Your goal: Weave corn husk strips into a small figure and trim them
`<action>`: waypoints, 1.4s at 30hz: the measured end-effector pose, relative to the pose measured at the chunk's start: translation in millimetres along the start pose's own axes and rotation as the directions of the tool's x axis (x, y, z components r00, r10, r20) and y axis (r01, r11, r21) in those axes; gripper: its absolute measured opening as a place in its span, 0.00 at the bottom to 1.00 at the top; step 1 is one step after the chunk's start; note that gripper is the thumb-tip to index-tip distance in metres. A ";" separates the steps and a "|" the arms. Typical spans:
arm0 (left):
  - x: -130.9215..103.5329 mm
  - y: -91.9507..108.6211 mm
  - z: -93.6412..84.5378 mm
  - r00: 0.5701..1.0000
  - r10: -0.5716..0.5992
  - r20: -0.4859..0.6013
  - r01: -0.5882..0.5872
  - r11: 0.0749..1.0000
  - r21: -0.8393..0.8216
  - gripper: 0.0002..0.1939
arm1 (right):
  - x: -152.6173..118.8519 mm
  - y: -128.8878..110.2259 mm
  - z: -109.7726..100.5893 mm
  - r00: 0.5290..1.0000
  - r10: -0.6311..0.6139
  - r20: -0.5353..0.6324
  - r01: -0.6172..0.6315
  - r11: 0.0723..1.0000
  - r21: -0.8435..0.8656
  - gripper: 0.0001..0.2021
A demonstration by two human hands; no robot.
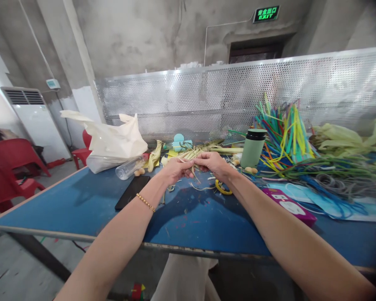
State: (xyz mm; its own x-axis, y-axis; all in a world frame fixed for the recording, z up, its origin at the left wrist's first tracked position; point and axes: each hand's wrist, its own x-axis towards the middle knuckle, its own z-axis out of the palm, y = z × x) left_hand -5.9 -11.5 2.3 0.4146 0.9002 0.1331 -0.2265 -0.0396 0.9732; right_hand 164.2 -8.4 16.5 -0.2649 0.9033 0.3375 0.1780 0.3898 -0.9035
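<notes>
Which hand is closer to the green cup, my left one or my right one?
Right. Your right hand is left of the green cup, not touching it; your left hand is farther left.

Pale straw-like strands (193, 169) — thin, one end angled downward — are held between left hand (175, 168) and right hand (213, 163).

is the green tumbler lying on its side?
No, the green tumbler stands upright on the blue table.

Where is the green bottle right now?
In the head view, the green bottle stands on the blue table, right of the right hand and just left of the colourful strip bundle.
</notes>
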 end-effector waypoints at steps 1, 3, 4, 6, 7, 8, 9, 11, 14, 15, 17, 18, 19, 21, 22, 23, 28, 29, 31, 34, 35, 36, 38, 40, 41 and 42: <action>-0.2 0.5 -0.1 1.000 -0.004 -0.005 0.004 1.000 0.010 0.10 | 0.4 0.8 1.0 1.000 -0.004 -0.013 0.004 1.000 0.004 0.16; -1.1 1.7 0.4 1.000 -0.010 -0.016 0.010 1.000 0.022 0.09 | 1.0 2.1 3.5 0.998 -0.013 -0.053 0.013 1.000 0.006 0.15; -1.6 2.2 1.0 1.000 -0.010 -0.023 0.011 1.000 0.025 0.09 | 1.1 2.6 5.0 0.997 -0.018 -0.073 0.018 1.000 0.007 0.15; -2.6 2.7 2.7 0.999 -0.010 -0.037 0.011 1.000 0.024 0.07 | 1.2 3.5 7.6 0.995 -0.018 -0.093 0.019 1.000 0.007 0.14; -3.0 2.7 3.7 0.999 -0.011 -0.044 0.012 1.000 0.025 0.07 | 1.2 4.1 8.6 0.995 -0.013 -0.101 0.014 1.000 0.007 0.14; -3.3 2.6 4.5 0.999 -0.013 -0.051 0.014 1.000 0.026 0.06 | 1.2 4.6 9.5 0.994 -0.007 -0.108 0.007 1.000 0.004 0.13; -3.5 2.4 5.3 0.998 -0.016 -0.057 0.018 0.999 0.027 0.06 | 1.3 5.2 10.1 0.993 -0.002 -0.114 0.002 1.000 -0.003 0.12; -3.7 2.0 6.4 0.998 -0.024 -0.063 0.026 0.999 0.028 0.06 | 1.7 6.6 10.7 0.992 0.000 -0.123 -0.003 1.000 -0.025 0.11; -4.3 1.7 7.0 0.998 -0.023 -0.060 0.024 0.999 0.027 0.07 | 2.8 9.0 11.2 0.993 -0.008 -0.119 0.003 0.999 -0.040 0.11; -4.6 1.6 7.2 0.998 -0.019 -0.059 0.021 0.999 0.029 0.07 | 3.2 9.7 11.5 0.993 -0.007 -0.118 0.003 0.999 -0.039 0.11; -5.2 1.7 7.4 0.998 -0.018 -0.061 0.020 0.999 0.036 0.08 | 3.6 11.0 12.3 0.993 -0.005 -0.120 0.001 0.999 -0.033 0.12; -5.5 1.8 7.5 0.998 -0.021 -0.064 0.023 0.999 0.041 0.08 | 3.6 11.3 12.7 0.992 -0.007 -0.122 0.003 0.999 -0.032 0.12; -5.6 2.0 7.5 0.998 -0.025 -0.065 0.028 0.999 0.044 0.08 | 3.3 11.1 12.9 0.992 -0.011 -0.125 0.007 0.999 -0.031 0.12; -5.5 2.5 6.9 0.998 -0.034 -0.060 0.036 0.999 0.041 0.08 | 2.2 9.1 12.5 0.993 -0.016 -0.116 0.012 0.999 -0.034 0.12; -5.2 3.0 6.1 0.998 -0.038 -0.052 0.040 0.999 0.037 0.08 | 1.2 7.2 11.8 0.995 -0.015 -0.101 0.011 0.999 -0.041 0.12; -4.7 3.5 5.0 0.998 -0.045 -0.042 0.047 0.998 0.032 0.08 | 0.1 4.8 10.7 0.996 -0.013 -0.085 0.008 0.999 -0.052 0.13; -2.3 7.4 -4.4 0.998 -0.052 -0.043 0.051 0.999 -0.010 0.06 | -5.7 -6.6 4.9 1.000 -0.008 0.020 0.010 0.995 -0.101 0.16; -2.3 8.3 -6.0 0.998 -0.046 -0.048 0.045 0.999 -0.014 0.07 | -6.0 -7.5 4.3 0.999 -0.024 0.040 0.028 0.993 -0.115 0.16; -3.1 10.1 -7.9 0.998 -0.035 -0.050 0.035 0.999 0.000 0.08 | -5.8 -7.7 3.4 0.997 -0.064 0.050 0.071 0.984 -0.161 0.15; -5.8 13.0 -7.5 0.999 -0.025 -0.032 0.026 0.999 0.031 0.08 | -4.7 -7.0 2.3 0.995 -0.095 0.010 0.095 0.971 -0.217 0.13; -6.8 14.0 -6.9 0.999 -0.027 -0.022 0.027 0.999 0.032 0.07 | -4.6 -7.1 2.0 0.995 -0.096 0.011 0.096 0.970 -0.224 0.13; -7.6 15.0 -6.3 0.999 -0.030 -0.013 0.030 0.999 0.027 0.07 | -4.7 -7.4 1.7 0.995 -0.098 0.021 0.100 0.968 -0.229 0.13; -8.7 16.4 -5.5 0.999 -0.041 0.001 0.041 0.999 0.016 0.06 | -5.3 -8.3 1.1 0.993 -0.100 0.058 0.111 0.966 -0.233 0.14; -8.9 16.9 -5.5 0.999 -0.051 0.011 0.051 0.999 0.016 0.07 | -5.7 -8.7 0.9 0.993 -0.090 0.080 0.106 0.969 -0.224 0.13; -8.8 16.8 -5.6 0.998 -0.054 0.020 0.053 0.998 0.020 0.08 | -5.8 -8.5 0.9 0.993 -0.083 0.081 0.099 0.971 -0.219 0.13; -8.7 16.6 -5.7 0.998 -0.052 0.031 0.051 0.998 0.026 0.09 | -5.8 -8.2 1.0 0.994 -0.077 0.078 0.093 0.972 -0.215 0.13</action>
State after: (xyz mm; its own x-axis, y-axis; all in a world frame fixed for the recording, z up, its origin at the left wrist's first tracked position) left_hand -18.3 -17.5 16.2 0.4526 0.8873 0.0885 -0.1825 -0.0049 0.9832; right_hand 163.4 -17.0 21.7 -0.3506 0.8537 0.3849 0.3522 0.5011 -0.7905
